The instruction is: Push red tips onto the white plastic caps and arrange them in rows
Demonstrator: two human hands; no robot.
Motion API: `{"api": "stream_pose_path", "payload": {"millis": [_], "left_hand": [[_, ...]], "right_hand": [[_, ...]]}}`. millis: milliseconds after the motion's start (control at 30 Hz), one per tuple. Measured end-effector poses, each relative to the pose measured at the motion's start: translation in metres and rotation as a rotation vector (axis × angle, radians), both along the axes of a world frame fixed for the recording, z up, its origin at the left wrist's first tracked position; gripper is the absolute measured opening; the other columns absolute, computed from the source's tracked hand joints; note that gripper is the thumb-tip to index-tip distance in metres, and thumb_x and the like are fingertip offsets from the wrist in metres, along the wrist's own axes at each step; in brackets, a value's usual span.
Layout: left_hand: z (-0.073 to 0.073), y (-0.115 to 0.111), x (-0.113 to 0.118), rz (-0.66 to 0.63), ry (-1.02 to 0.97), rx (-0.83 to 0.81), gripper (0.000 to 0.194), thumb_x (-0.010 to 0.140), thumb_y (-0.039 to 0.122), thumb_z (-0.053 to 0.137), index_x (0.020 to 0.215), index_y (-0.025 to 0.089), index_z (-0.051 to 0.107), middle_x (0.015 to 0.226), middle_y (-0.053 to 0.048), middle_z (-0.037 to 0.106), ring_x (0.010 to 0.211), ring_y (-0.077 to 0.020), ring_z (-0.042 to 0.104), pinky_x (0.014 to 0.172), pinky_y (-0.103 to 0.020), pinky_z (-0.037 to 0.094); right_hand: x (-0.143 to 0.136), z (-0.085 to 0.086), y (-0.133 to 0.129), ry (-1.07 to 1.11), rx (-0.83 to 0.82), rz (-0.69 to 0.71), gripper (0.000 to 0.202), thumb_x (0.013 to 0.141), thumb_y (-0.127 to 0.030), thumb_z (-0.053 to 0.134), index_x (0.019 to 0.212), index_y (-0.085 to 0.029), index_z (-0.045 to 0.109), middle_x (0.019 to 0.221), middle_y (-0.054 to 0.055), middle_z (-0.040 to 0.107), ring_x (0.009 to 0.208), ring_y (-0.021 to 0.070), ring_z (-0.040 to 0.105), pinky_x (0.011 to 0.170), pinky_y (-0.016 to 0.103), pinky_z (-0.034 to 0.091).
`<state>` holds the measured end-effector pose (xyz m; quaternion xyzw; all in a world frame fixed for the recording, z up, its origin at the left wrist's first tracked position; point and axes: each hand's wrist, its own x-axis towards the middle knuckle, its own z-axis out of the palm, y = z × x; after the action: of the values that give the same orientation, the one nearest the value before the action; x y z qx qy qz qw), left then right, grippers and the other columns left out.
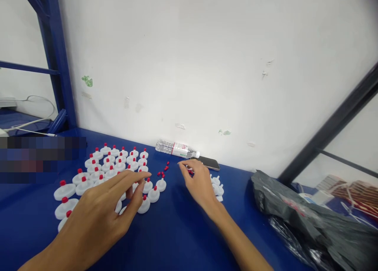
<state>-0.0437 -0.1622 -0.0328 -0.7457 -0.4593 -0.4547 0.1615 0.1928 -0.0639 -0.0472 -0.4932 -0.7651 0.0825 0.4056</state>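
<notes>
Hands first, since they're closest: the person's left hand (100, 206) hangs over the near side of the spread, index stretched out and thumb curled up close to it. I can't tell whether those two fingertips meet or pinch anything. The right hand (202, 182) is a bit further out, thumb and index bent into a ring with the tips about together. Can't make out if there's something between them, sorry.

Both are over a smooth dark-blue tabletop (177, 239). Round white plastic pieces with red-capped spouts (65, 191) crowd around the left fingers, some partly hidden under them, most fanning out to their left and beyond, a few just right of the thumb. Off to the right of the right fingers, well apart, slumps a crumpled dark-grey plastic bag (307, 223).

Tiny loose red caps (166, 168) lie scattered between the two sets of fingertips, with a few more seen through the right hand's ring. Bare white plastic pieces (217, 188) are bunched just right of the right hand.

Past the right fingertips there's a black smartphone (210, 163), then a clear plastic water bottle (177, 149) on its side, near the scuffed white wall (189, 74).
</notes>
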Motion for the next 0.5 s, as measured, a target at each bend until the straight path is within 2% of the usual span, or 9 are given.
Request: {"api": "stream_pose_path", "payload": {"millis": [67, 167, 233, 333, 500], "left_hand": [[0.0, 0.0, 0.0, -0.002, 0.003, 0.006, 0.022, 0.107, 0.034, 0.05, 0.117, 0.026, 0.068, 0.087, 0.004, 0.078, 0.064, -0.0114, 0.07, 0.053, -0.024, 0.046], [0.001, 0.0, 0.0, 0.001, 0.002, -0.008, 0.021, 0.107, 0.033, 0.051, 0.117, 0.027, 0.068, 0.086, 0.005, 0.078, 0.065, -0.0112, 0.07, 0.054, -0.024, 0.046], [0.001, 0.0, 0.0, -0.002, -0.005, -0.017, 0.02, 0.107, 0.031, 0.051, 0.117, 0.027, 0.068, 0.088, 0.005, 0.078, 0.064, -0.0108, 0.069, 0.055, -0.024, 0.047], [0.002, 0.0, 0.001, -0.012, -0.013, -0.025, 0.019, 0.106, 0.03, 0.052, 0.116, 0.027, 0.068, 0.088, 0.006, 0.077, 0.063, -0.0101, 0.067, 0.055, -0.023, 0.047], [0.001, -0.001, 0.002, -0.017, -0.018, -0.042, 0.02, 0.106, 0.031, 0.052, 0.113, 0.026, 0.07, 0.086, 0.006, 0.077, 0.062, -0.0102, 0.067, 0.054, -0.023, 0.046]], "right_hand": [[0.017, 0.001, 0.008, -0.208, 0.088, -0.114, 0.025, 0.105, -0.02, 0.058, 0.118, -0.019, 0.081, 0.12, 0.01, 0.079, 0.117, 0.0305, 0.066, 0.104, 0.044, 0.048], [0.032, 0.0, 0.016, -0.277, 0.09, -0.149, 0.025, 0.106, -0.019, 0.059, 0.12, -0.019, 0.079, 0.122, 0.012, 0.078, 0.12, 0.0331, 0.064, 0.104, 0.046, 0.047], [0.032, -0.001, 0.016, -0.288, 0.081, -0.113, 0.023, 0.107, -0.019, 0.059, 0.118, -0.019, 0.079, 0.12, 0.011, 0.079, 0.118, 0.031, 0.065, 0.103, 0.043, 0.047], [0.017, -0.002, 0.009, -0.331, 0.072, -0.016, 0.018, 0.106, -0.021, 0.065, 0.116, -0.023, 0.08, 0.116, 0.006, 0.081, 0.116, 0.027, 0.066, 0.104, 0.04, 0.046], [-0.01, -0.005, -0.004, -0.475, -0.033, 0.134, 0.016, 0.104, -0.028, 0.07, 0.117, -0.023, 0.08, 0.111, 0.007, 0.081, 0.112, 0.0274, 0.068, 0.1, 0.039, 0.047]]}}
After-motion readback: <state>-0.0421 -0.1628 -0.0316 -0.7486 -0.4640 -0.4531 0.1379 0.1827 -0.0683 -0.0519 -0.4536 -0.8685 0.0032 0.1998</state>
